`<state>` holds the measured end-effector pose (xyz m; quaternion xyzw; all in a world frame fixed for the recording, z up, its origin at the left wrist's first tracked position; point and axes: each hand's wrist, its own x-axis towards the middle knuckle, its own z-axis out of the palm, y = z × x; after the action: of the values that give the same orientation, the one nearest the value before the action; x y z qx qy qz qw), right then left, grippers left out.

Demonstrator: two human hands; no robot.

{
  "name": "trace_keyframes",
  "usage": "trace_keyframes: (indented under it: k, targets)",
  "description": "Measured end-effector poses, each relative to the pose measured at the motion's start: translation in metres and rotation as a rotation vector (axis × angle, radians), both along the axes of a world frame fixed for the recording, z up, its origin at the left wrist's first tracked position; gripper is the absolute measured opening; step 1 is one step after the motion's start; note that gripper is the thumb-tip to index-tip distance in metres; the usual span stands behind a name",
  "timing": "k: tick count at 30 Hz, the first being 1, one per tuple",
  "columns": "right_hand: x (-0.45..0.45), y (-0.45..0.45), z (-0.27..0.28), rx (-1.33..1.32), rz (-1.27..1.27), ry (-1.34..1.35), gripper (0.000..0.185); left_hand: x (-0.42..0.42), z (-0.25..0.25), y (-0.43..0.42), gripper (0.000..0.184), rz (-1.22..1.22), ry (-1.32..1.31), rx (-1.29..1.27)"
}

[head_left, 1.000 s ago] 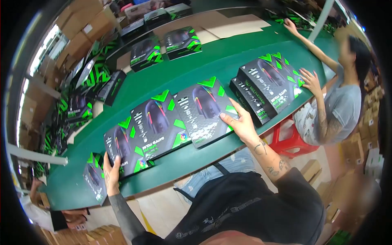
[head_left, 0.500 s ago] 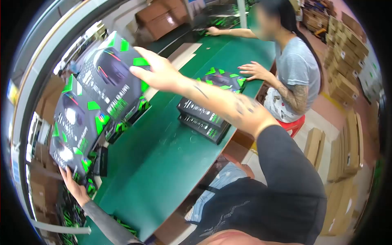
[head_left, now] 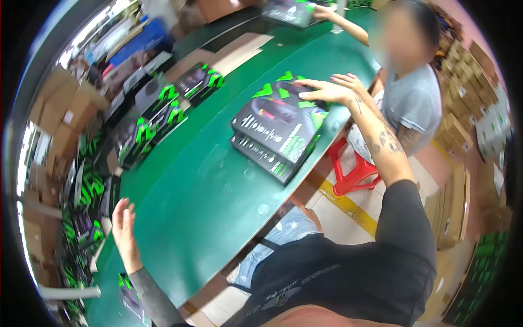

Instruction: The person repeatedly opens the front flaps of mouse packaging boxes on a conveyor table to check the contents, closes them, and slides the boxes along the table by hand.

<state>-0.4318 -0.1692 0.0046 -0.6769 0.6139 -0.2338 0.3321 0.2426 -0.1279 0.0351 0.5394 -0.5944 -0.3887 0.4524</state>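
Note:
My right hand (head_left: 332, 91) reaches over the far edge of a black-and-green retail box (head_left: 272, 117) with a computer mouse pictured on its lid. Its fingers are stretched out and seem to touch the lid. This box lies on a second, similar box (head_left: 260, 158), its printed side showing, near the front edge of the green table (head_left: 185, 218). My left hand (head_left: 126, 234) is raised over the table's left side, fingers apart and holding nothing.
A seated co-worker (head_left: 411, 103) has one hand beside the stack and the other on a box (head_left: 289, 12) at the back. More printed boxes (head_left: 136, 136) line a dark belt along the far side. A red stool (head_left: 354, 171) stands at right, near cartons (head_left: 452, 212).
Both hands have let go of the printed boxes held up at left. My right hand has moved right to the stack; my left is empty. The co-worker's far hand now has a box.

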Motion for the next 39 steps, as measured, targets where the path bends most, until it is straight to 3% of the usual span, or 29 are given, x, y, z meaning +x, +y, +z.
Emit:
trace_keyframes:
  k: [2, 5, 6, 8, 9, 10, 15, 16, 18, 19, 20, 21, 22, 23, 24, 26, 28, 32, 34, 36, 38, 39]
  targets:
    - [0.005, -0.006, -0.012, -0.102, 0.203, 0.254, 0.069, -0.031, 0.001, 0.023, 0.055, -0.186, -0.045, 0.079]
    - [0.019, -0.005, 0.029, -0.025, -0.182, 0.153, 0.073, -0.066, 0.003, 0.048, 0.073, -0.38, -0.131, 0.17]
    - [-0.015, -0.024, -0.007, -0.083, -0.425, 0.466, 0.077, -0.07, 0.0, 0.055, 0.075, -0.411, -0.161, 0.165]
    - [-0.007, -0.029, -0.028, 0.11, -0.393, 0.554, 0.095, -0.07, -0.01, 0.07, 0.078, -0.427, -0.132, 0.192]
    - [-0.006, -0.03, -0.044, -0.143, -0.249, 0.533, 0.099, -0.068, -0.015, 0.079, 0.081, -0.413, -0.186, 0.202]
    - [0.004, -0.024, -0.051, -0.204, -0.187, 0.517, 0.096, -0.069, -0.019, 0.087, 0.083, -0.393, -0.203, 0.192]
    - [0.136, 0.036, -0.036, -0.198, 0.071, -0.019, 0.077, -0.102, -0.037, 0.11, 0.088, -0.211, 0.008, 0.131]
    - [0.165, 0.054, -0.027, -0.156, 0.115, -0.193, 0.074, -0.103, -0.043, 0.113, 0.087, -0.152, -0.102, 0.069]
    - [0.205, 0.09, -0.011, -0.41, 0.269, -0.011, 0.062, -0.103, -0.053, 0.118, 0.086, -0.035, -0.328, -0.052]
    - [0.214, 0.106, 0.001, -0.463, 0.349, 0.087, 0.054, -0.1, -0.055, 0.125, 0.081, 0.09, -0.275, -0.028]
    - [0.22, 0.114, 0.011, -0.514, 0.423, 0.186, 0.046, -0.088, -0.069, 0.131, 0.078, 0.173, -0.045, -0.072]
    - [0.213, 0.114, 0.016, -0.675, 0.331, 0.245, 0.028, -0.079, -0.068, 0.137, 0.079, 0.212, 0.043, -0.09]
    - [0.199, 0.108, 0.023, -0.695, 0.163, 0.172, 0.022, -0.073, -0.066, 0.144, 0.081, 0.247, 0.137, -0.104]
    - [0.178, 0.101, 0.024, -0.627, -0.097, 0.179, 0.028, -0.069, -0.065, 0.152, 0.089, 0.204, 0.254, -0.141]
    - [0.15, 0.086, 0.017, -0.6, -0.341, 0.27, 0.038, -0.077, -0.056, 0.156, 0.108, 0.321, 0.206, -0.084]
    - [0.084, 0.075, -0.018, -0.399, -0.534, 0.69, 0.056, -0.084, -0.056, 0.164, 0.125, 0.225, 0.077, -0.152]
    - [0.071, 0.078, -0.003, 0.103, -0.524, 0.409, 0.065, -0.084, -0.066, 0.162, 0.13, 0.172, -0.062, -0.179]
    - [0.066, 0.095, -0.018, 0.206, -0.311, -0.237, 0.061, -0.08, -0.077, 0.158, 0.132, 0.108, -0.299, -0.267]
    - [0.112, 0.104, -0.028, -0.004, -0.13, -0.248, 0.065, -0.077, -0.081, 0.148, 0.129, 0.056, -0.272, -0.289]
    - [0.119, 0.11, -0.03, 0.03, -0.173, -0.505, 0.068, -0.058, -0.075, 0.142, 0.127, -0.026, -0.399, -0.236]
    - [0.116, 0.113, -0.033, 0.074, -0.18, -0.741, 0.069, -0.047, -0.073, 0.139, 0.119, -0.015, -0.345, -0.168]
    - [0.122, 0.116, -0.025, 0.1, -0.177, -0.738, 0.07, -0.045, -0.069, 0.139, 0.117, -0.018, -0.314, -0.128]
